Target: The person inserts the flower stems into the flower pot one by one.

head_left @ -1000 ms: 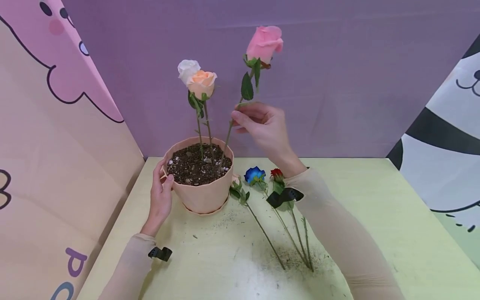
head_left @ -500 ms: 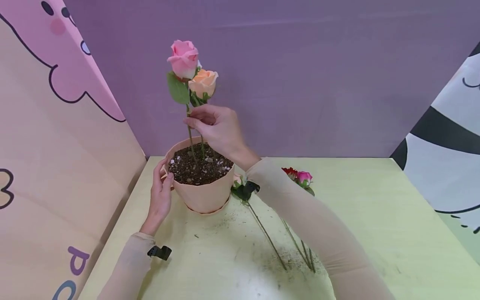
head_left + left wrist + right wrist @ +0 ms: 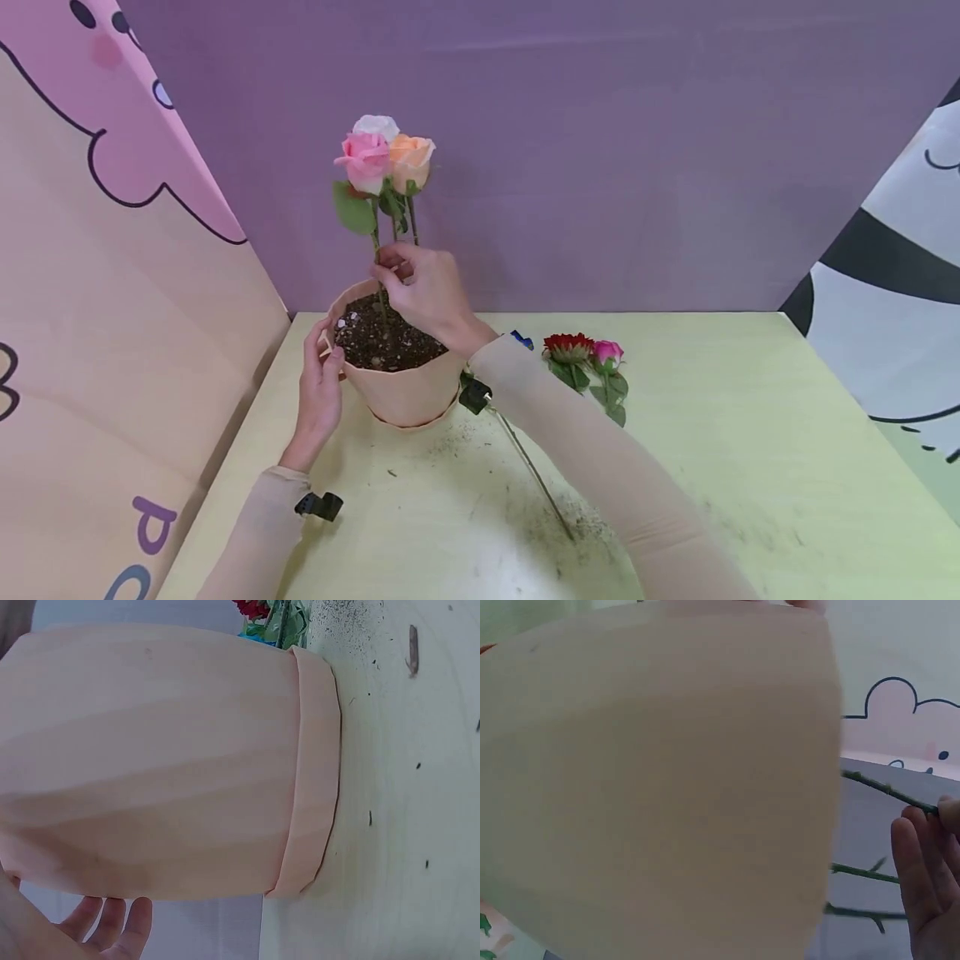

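Observation:
My left hand (image 3: 321,396) holds the left side of the peach flower pot (image 3: 405,396), thumb at the rim. In the left wrist view its fingers lie along the wall of the pot (image 3: 150,750). Between thumb and fingertips, my right hand (image 3: 431,292) pinches the stem of a pink rose (image 3: 365,164). That stem (image 3: 889,789) also shows in the right wrist view; its lower end is in the dark soil (image 3: 375,342). A white rose (image 3: 377,126) and a peach-orange rose (image 3: 412,158) stand upright beside it, their stem bases hidden by my hand.
Right of the pot lie a red flower (image 3: 568,347), a bright pink rose (image 3: 608,353) and a partly covered blue flower (image 3: 521,339). A loose stem (image 3: 536,471) runs toward the front. Soil crumbs dot the table (image 3: 420,533). A purple backdrop (image 3: 637,167) rises behind.
My right hand has carried the pink rose left over the pot, then lowered it, so its bloom sits in front of the white one. My left hand has stayed on the pot.

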`<state>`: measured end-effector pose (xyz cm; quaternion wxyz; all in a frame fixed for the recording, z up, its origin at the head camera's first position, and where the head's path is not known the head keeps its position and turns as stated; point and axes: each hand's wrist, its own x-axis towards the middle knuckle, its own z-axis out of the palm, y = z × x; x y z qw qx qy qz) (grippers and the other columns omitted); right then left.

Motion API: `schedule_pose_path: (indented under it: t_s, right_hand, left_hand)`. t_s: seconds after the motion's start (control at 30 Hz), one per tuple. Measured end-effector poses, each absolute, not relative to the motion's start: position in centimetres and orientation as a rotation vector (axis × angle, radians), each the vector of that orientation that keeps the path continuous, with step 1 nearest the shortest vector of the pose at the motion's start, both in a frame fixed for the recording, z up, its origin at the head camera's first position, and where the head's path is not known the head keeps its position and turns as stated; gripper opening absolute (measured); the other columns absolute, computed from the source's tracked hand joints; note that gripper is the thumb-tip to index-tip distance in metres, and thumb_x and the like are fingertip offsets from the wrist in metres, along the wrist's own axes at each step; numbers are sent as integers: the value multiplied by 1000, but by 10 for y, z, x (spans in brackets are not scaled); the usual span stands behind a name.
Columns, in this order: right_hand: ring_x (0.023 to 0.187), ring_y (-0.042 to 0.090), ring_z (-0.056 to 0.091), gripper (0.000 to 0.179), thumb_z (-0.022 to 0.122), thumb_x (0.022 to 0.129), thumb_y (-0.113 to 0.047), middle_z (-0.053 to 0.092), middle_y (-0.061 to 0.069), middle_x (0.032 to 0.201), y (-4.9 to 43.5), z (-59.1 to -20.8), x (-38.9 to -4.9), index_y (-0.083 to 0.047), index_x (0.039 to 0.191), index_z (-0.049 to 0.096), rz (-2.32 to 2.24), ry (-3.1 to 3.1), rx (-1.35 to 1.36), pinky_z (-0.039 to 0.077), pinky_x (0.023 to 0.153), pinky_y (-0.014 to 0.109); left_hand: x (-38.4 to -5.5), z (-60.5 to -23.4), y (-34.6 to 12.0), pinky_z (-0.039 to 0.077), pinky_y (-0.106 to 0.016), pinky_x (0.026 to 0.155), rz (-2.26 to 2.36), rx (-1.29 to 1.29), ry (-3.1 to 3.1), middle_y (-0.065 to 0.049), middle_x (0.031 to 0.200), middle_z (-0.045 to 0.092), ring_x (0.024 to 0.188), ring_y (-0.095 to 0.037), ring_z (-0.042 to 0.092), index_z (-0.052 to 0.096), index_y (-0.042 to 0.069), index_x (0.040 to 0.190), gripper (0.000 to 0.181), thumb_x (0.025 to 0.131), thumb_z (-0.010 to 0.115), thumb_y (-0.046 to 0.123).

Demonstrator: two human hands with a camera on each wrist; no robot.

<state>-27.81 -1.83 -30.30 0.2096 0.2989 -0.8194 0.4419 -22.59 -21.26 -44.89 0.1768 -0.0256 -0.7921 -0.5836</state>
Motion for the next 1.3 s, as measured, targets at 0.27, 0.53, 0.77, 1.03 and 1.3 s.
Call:
schedule_pose_path:
  t_s: [0.27,0.53,0.77,1.03,1.3]
  right_hand:
    - [74,14,71,17,72,101,-19,82,4,94,-21,-306,-277,-8,110,82,1110,-2277,838,54,68,24]
    - [90,19,78,29,74,101,-19,79,6,118,-18,-318,-275,-8,128,76,1347,-2279,744,61,74,26]
    - [90,19,79,33,77,99,-23,80,5,117,-14,-320,-271,-9,130,74,1441,-2239,724,62,78,27]
    - [88,18,80,29,76,100,-22,80,6,116,-9,-319,-267,-9,126,76,1542,-2259,704,60,70,24]
    - [87,20,78,27,76,100,-26,80,5,115,-4,-328,-267,-11,123,78,1500,-2360,706,59,74,25]
  left_hand:
    - [-226,-449,-214,48,-24,92,-1651,-65,-2231,-25,152,47,130,-35,57,27,22,167,53,114,34,26]
    - [-224,-451,-215,46,-21,93,-1656,-64,-2227,-25,153,45,133,-37,56,26,23,167,54,114,34,25]
    - [-222,-451,-214,47,-20,91,-1647,-68,-2215,-25,152,47,131,-37,57,27,20,167,54,113,34,24]
    - [-223,-453,-217,46,-22,94,-1631,-78,-2217,-27,154,45,132,-40,57,24,20,168,56,114,34,27]
    - [-222,-451,-214,46,-22,93,-1643,-85,-2216,-26,154,46,131,-41,57,25,19,168,55,113,34,26]
